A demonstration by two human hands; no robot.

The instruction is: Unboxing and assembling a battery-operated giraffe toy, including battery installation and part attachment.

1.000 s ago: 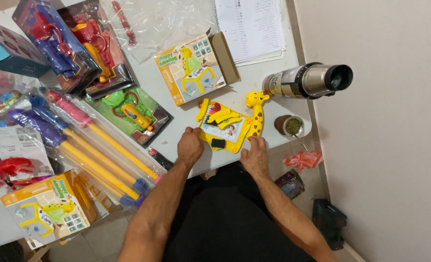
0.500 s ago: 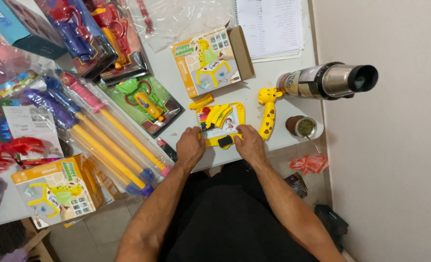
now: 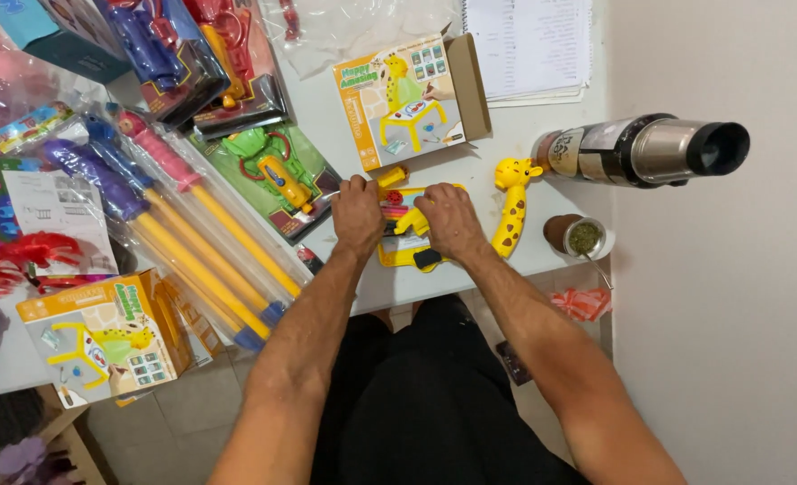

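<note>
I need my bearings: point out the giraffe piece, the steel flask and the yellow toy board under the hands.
giraffe piece point(image 3: 511, 208): head view, on its spotted neck.
steel flask point(image 3: 650, 151): head view, on its metal body.
yellow toy board point(image 3: 402, 255): head view, on its near edge.

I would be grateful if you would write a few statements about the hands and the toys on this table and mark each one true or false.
1. Both hands, the left hand and the right hand, rest on the yellow toy board. True.
2. The yellow giraffe piece lies to the left of both hands. False: it lies to the right of the right hand, apart from it.
3. The steel flask lies on its side. True.
4. The small cup is empty. False: it holds green herb.
5. The orange toy box lies beyond the hands. True.
</note>
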